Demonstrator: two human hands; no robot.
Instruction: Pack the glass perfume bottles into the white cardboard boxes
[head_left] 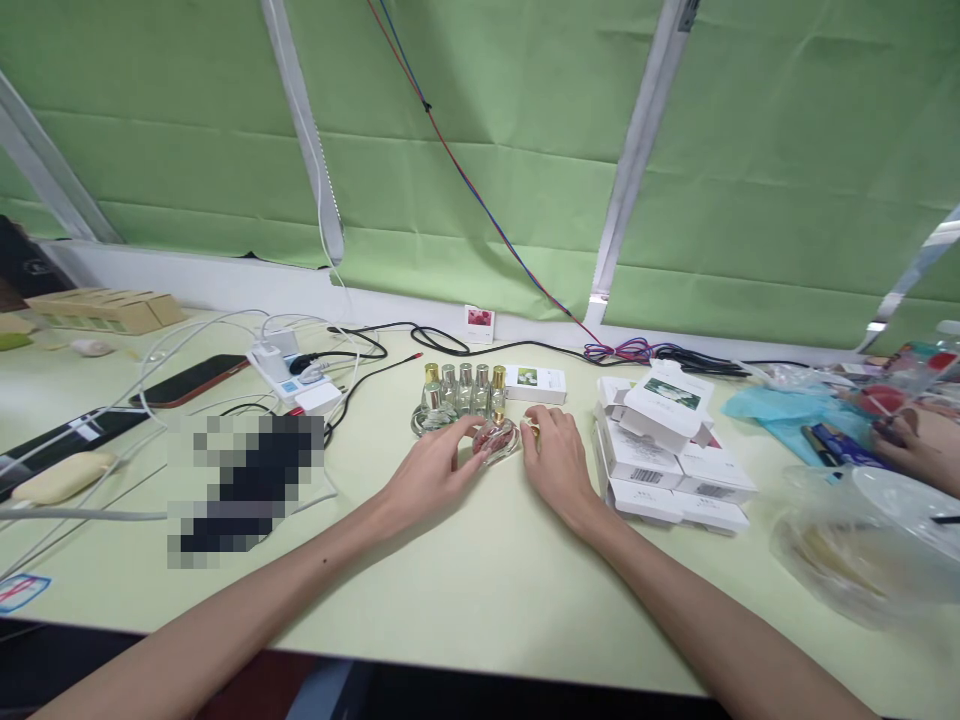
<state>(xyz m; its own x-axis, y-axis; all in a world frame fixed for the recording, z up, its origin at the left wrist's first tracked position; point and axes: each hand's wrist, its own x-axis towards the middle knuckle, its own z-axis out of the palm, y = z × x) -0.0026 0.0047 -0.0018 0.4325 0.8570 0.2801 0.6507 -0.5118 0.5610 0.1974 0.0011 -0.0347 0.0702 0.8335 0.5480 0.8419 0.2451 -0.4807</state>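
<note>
My left hand [439,465] has its thumb and fingers closed around the left side of a small rounded glass perfume bottle [495,440] with pink liquid and a gold cap. To the right of it, my right hand [556,460] rests on the table with curled fingers. A bit of gold [535,432] shows at those fingertips; the rest of it is hidden. Just behind my hands stand several slim glass bottles [466,388] with gold and silver caps. A clear rounded bottle [433,418] is in front of them at the left. A white box [540,384] lies beside the row.
White cartons [675,450] are stacked right of my hand, an opened one [667,405] on top. Farther right are a blue plastic bag [772,415], a bagged tub [892,530] and another person's hand [911,440]. Phones [191,380], cables and a power strip [289,375] lie left.
</note>
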